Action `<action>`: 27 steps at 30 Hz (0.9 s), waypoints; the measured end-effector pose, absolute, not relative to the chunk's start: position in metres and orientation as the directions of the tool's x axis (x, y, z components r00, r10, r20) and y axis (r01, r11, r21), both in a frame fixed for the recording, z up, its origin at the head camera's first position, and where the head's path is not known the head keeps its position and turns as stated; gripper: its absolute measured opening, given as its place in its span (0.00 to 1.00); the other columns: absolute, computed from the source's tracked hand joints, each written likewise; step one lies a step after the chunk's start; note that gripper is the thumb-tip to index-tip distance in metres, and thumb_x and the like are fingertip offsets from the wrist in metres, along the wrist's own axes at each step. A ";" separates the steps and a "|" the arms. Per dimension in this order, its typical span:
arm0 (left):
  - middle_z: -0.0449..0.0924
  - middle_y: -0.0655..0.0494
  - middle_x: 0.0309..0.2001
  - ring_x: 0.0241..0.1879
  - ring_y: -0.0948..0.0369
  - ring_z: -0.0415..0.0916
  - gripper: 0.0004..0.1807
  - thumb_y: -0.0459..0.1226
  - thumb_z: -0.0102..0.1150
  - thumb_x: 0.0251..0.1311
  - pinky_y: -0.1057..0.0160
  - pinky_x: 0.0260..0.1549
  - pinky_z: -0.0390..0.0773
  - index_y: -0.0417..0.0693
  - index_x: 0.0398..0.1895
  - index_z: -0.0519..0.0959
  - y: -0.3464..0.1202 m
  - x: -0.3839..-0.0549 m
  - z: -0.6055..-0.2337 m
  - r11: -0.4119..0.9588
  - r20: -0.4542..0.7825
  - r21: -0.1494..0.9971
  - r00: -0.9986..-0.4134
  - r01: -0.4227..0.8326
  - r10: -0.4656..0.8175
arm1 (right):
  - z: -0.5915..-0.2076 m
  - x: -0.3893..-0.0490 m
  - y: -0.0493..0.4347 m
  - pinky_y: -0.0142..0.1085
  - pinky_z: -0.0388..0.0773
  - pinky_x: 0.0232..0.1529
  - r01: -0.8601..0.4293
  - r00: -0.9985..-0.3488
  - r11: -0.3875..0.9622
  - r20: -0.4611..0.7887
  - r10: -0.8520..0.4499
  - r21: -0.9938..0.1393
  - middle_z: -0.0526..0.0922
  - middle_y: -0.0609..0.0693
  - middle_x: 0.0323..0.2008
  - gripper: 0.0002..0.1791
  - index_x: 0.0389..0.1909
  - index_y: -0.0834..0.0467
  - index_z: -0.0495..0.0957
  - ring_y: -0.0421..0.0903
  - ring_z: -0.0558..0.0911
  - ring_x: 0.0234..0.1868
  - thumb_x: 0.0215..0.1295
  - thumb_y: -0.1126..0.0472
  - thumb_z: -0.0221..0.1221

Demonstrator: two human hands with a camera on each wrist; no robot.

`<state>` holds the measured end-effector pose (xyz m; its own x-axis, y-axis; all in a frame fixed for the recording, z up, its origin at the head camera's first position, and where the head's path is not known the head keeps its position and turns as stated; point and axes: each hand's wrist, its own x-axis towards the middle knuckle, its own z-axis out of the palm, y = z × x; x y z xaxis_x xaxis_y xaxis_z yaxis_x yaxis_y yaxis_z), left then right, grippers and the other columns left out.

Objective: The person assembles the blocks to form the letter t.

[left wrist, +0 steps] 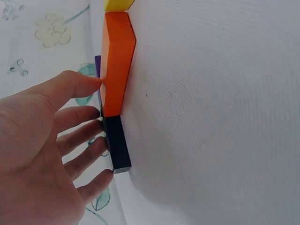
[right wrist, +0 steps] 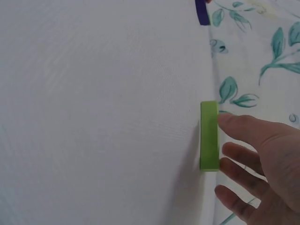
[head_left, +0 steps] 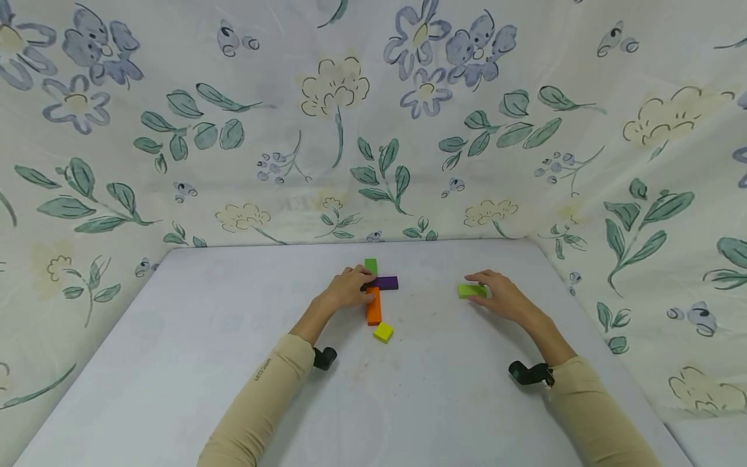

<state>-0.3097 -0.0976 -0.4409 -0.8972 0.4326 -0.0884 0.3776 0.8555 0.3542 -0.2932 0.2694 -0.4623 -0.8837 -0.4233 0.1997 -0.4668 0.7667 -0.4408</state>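
Note:
My left hand (head_left: 351, 287) reaches over the join of a purple block (head_left: 388, 283) and an orange block (head_left: 373, 310). In the left wrist view, the thumb touches the orange block (left wrist: 118, 61), while the loosely spread fingertips meet the edge of the dark end (left wrist: 117, 145) beyond it. A green block (head_left: 371, 266) lies behind the purple one, partly covered by the fingers. Off to the right, my right hand (head_left: 498, 295) holds a light green block (head_left: 470, 291) between thumb and fingers; the right wrist view shows that block's long side (right wrist: 209, 136).
A yellow block (head_left: 383, 333) sits askew at the orange block's near end. All the blocks are on or over a white table (head_left: 443, 402). Floral cloth (head_left: 262, 130) hangs along its back and sides. Both wrists carry small black cameras (head_left: 530, 373).

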 end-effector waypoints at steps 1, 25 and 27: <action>0.68 0.45 0.68 0.65 0.45 0.64 0.28 0.44 0.59 0.65 0.42 0.65 0.66 0.45 0.67 0.72 -0.098 -0.310 -0.441 0.855 -0.090 0.356 -0.897 0.377 0.433 | -0.462 -0.294 0.270 0.56 0.76 0.54 -0.468 -0.883 0.768 0.199 -0.425 -0.437 0.79 0.66 0.55 0.25 0.59 0.65 0.76 0.61 0.80 0.52 0.61 0.64 0.65; 0.68 0.45 0.68 0.65 0.45 0.64 0.28 0.43 0.59 0.65 0.41 0.65 0.65 0.44 0.67 0.72 -0.097 -0.308 -0.439 0.855 -0.091 0.360 -0.898 0.373 0.430 | -0.472 -0.297 0.267 0.59 0.72 0.57 -0.460 -0.888 0.797 0.184 -0.422 -0.390 0.80 0.66 0.53 0.20 0.56 0.65 0.79 0.65 0.77 0.56 0.63 0.66 0.63; 0.68 0.45 0.68 0.65 0.45 0.64 0.28 0.43 0.59 0.65 0.41 0.65 0.66 0.44 0.66 0.72 -0.098 -0.308 -0.440 0.855 -0.088 0.359 -0.898 0.375 0.431 | -0.472 -0.297 0.268 0.59 0.73 0.57 -0.466 -0.885 0.797 0.191 -0.425 -0.385 0.80 0.65 0.53 0.20 0.56 0.65 0.79 0.65 0.77 0.56 0.63 0.66 0.63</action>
